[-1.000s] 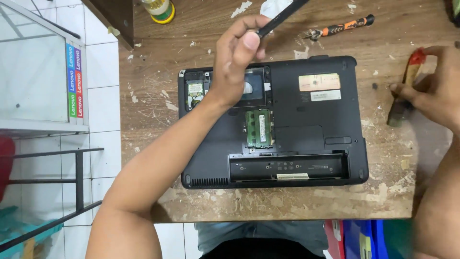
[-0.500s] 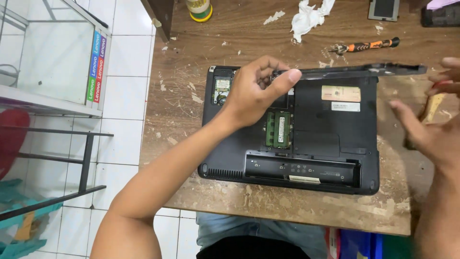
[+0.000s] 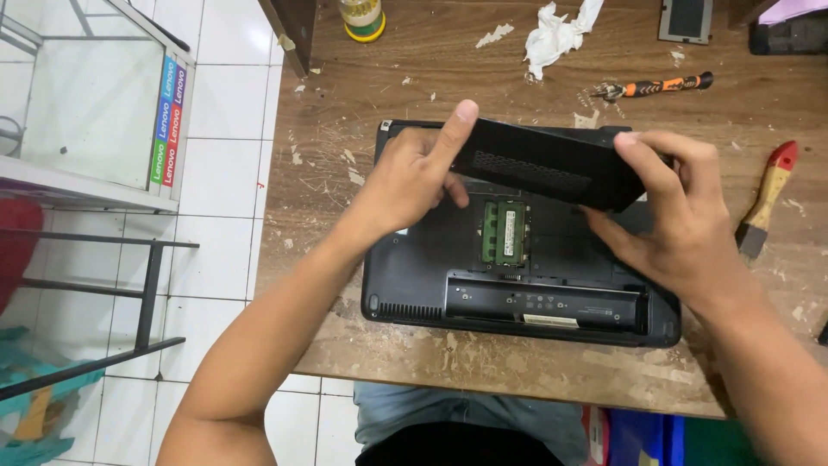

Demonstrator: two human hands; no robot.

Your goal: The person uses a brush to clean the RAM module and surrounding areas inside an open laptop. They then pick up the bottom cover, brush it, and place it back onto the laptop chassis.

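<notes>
A black laptop lies upside down on the worn wooden table, its green memory module exposed in an open bay. Both my hands hold a black vented cover panel tilted above the laptop's far half. My left hand grips the panel's left end with the index finger along its top edge. My right hand pinches the panel's right end.
A brush with a red-tipped wooden handle lies at the right. An orange-and-black screwdriver, crumpled white tissue, a small grey panel and a yellow-based bottle sit at the back. A glass cabinet stands left.
My right hand has left the brush and joined the left on the cover panel. The panel now hangs low and tilted over the laptop, held by both hands.
</notes>
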